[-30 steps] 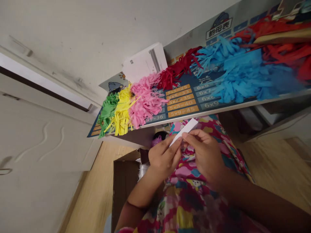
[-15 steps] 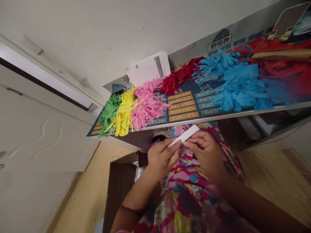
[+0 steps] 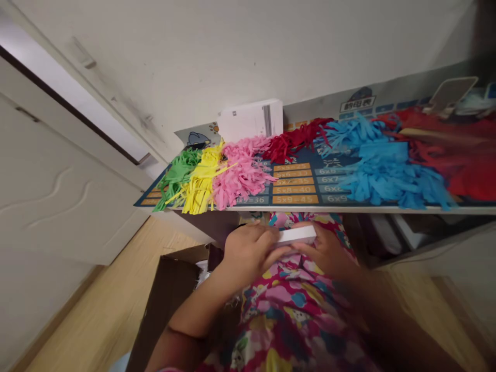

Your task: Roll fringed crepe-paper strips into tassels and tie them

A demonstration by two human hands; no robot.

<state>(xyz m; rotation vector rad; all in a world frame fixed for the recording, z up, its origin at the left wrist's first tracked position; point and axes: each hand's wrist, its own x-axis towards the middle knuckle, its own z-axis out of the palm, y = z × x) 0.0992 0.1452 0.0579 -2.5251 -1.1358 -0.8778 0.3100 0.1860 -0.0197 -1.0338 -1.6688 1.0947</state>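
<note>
Both hands hold a narrow white paper strip (image 3: pixel 296 235) in front of my lap, just below the table's front edge. My left hand (image 3: pixel 250 253) pinches the strip's left end with curled fingers. My right hand (image 3: pixel 329 250) grips it from below and behind at the right end. The strip lies nearly level. Just above, on the table (image 3: pixel 349 208), lie fringed paper bunches: green (image 3: pixel 176 175), yellow (image 3: pixel 201 181), pink (image 3: pixel 238 173), dark red (image 3: pixel 296 142) and blue (image 3: pixel 383 165).
A white box (image 3: pixel 250 120) stands at the back of the table against the wall. Red fringed paper (image 3: pixel 461 155) covers the table's right end. An open brown cardboard box (image 3: pixel 170 294) sits on the wooden floor at my left. White cabinet doors (image 3: pixel 54 196) stand further left.
The strip has turned from slanting upward to nearly level, and both hands have moved up close under the table edge. The view has tilted, showing the table more level.
</note>
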